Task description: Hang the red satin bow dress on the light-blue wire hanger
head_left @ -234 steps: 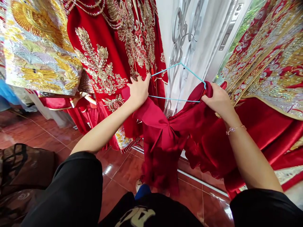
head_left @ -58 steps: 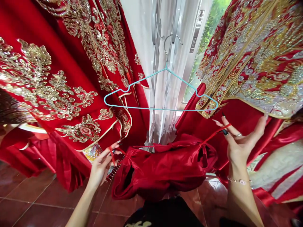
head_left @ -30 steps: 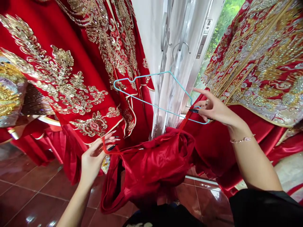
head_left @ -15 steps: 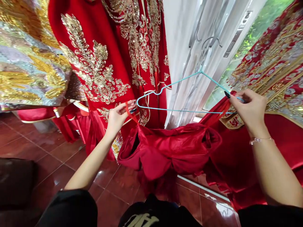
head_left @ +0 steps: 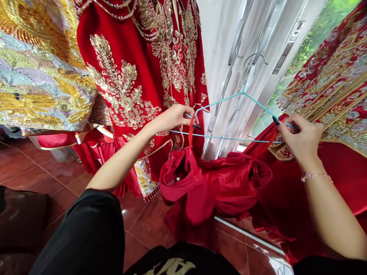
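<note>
A light-blue clothes hanger (head_left: 219, 101) with a metal hook spans the space between my hands. From it hangs a red dress (head_left: 232, 187) with thin straps. My left hand (head_left: 180, 116) is closed at the hanger's left side, pinching the left strap (head_left: 191, 131) by the notch in the wire; the fingers partly hide that end. Around the hanger's right end my right hand (head_left: 301, 133) is closed, thumb on the wire, with the right strap (head_left: 271, 137) looped beneath it. The dress body droops below, its top edge folded and gaping.
A red jacket with gold embroidery (head_left: 126, 91) hangs behind my left hand. Further left is a sequined gold and pastel garment (head_left: 37, 88). Another beaded red garment (head_left: 338, 84) hangs close to my right hand. White door frames (head_left: 266, 49) stand behind the hanger. A dark padded seat (head_left: 23, 225) is low left.
My left hand has moved right and slightly up, carrying the left strap from the hanger's outer end to its notch. The dress's left side has shifted right. My right hand keeps its hold.
</note>
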### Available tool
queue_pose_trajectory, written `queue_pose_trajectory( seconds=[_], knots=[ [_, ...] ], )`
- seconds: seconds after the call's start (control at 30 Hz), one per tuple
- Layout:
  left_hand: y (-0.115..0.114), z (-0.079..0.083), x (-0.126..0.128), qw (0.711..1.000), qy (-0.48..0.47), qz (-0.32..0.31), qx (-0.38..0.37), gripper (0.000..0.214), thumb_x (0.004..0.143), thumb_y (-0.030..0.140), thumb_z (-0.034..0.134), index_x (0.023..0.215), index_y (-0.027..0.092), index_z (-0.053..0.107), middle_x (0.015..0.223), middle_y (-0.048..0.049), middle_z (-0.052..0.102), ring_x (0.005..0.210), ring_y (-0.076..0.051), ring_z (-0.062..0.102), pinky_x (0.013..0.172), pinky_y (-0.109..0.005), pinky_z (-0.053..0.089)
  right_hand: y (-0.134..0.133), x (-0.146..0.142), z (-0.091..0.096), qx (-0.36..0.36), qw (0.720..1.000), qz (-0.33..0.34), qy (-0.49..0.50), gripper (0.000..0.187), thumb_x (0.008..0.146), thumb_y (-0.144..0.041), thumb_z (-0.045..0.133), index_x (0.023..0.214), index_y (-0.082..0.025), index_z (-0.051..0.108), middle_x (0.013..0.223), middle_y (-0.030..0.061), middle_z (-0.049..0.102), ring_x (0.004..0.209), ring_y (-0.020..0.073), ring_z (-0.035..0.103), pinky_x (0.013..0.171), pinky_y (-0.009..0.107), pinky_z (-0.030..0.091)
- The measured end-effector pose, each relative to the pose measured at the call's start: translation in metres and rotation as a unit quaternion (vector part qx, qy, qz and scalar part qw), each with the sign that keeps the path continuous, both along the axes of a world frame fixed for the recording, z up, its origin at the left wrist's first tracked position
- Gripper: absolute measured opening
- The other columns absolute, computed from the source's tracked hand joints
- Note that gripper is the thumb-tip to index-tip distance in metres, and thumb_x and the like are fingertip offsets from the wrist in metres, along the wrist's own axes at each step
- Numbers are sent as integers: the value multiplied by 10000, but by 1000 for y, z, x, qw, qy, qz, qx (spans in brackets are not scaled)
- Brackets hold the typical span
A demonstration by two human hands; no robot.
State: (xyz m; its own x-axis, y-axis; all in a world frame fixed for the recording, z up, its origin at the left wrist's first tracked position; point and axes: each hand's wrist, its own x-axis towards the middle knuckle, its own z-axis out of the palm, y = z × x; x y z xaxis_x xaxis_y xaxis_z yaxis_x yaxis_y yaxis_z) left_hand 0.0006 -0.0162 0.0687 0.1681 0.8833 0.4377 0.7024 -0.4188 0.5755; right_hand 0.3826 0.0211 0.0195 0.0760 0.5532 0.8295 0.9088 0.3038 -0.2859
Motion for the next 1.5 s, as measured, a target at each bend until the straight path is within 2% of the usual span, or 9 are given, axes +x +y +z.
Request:
queue_pose_trajectory(
  seconds=[0.2,0.33,0.43,0.57,0.7,0.9,1.1,1.27,1.5],
  knots=[
    [-1,-4,-20,983,111,-142,-31,412,870,307,412,1090,20,611,1128,-10,734,1001,-109,705,843,-195,515,-1,14,-21,20,999,39,-19,284,826,-389,563,993,-183,666,777,59,611,757,181,557,797,320,441],
    [-29,-39,-35,987,42,-13,155,325,824,204,638,1141,132,640,1353,-102,617,1270,-228,585,1144,-395,400,-17,28,-53,106,993,23,-39,588,816,-449,591,1353,-218,530,1280,172,511,1265,329,452,1072,522,346],
    [-62,-80,-36,971,-16,89,223,223,889,249,590,1100,208,649,1207,-90,659,1231,-264,580,1123,-470,417,-35,35,-83,147,988,47,31,664,760,-404,657,1372,-274,436,1336,175,423,1303,336,436,965,506,462],
    [-98,-129,-27,994,22,-97,41,190,963,311,503,988,221,668,1014,-69,704,994,-227,641,932,-364,508,-50,37,-112,28,983,115,138,424,794,-346,629,1189,-287,486,1214,126,536,1028,268,606,838,454,523],
    [-111,-151,-21,956,88,-252,-122,225,990,323,492,866,208,640,848,-38,677,895,-200,603,820,-291,483,-48,35,-121,-174,969,140,101,223,795,-340,561,992,-240,592,1000,79,639,919,246,617,892,472,498],
    [-109,-150,-31,960,67,-238,-133,327,976,383,504,710,194,492,754,-8,572,740,-161,517,708,-252,428,-60,15,-115,-104,993,53,-27,186,849,-355,533,969,-222,580,1007,101,580,972,265,551,894,452,466],
    [-106,-140,-46,963,57,-234,-125,303,915,386,588,722,197,451,750,10,551,702,-143,481,644,-225,394,-70,7,-128,-248,946,-36,-206,212,821,-398,599,898,-216,680,966,125,560,919,293,510,759,441,450],
    [-101,-128,-62,966,109,-215,-89,128,855,173,548,922,222,646,875,-15,648,852,-182,596,823,-274,458,-56,24,-131,-277,958,47,-64,97,688,-286,582,755,-224,616,888,65,580,819,224,574,769,393,488],
    [-69,-114,-76,987,-58,54,137,227,805,231,590,994,242,716,921,-25,606,823,-193,561,751,-307,491,-68,25,-79,-191,959,-3,208,278,592,-263,604,869,-250,621,618,-10,619,612,210,631,716,372,493]
  ],
)
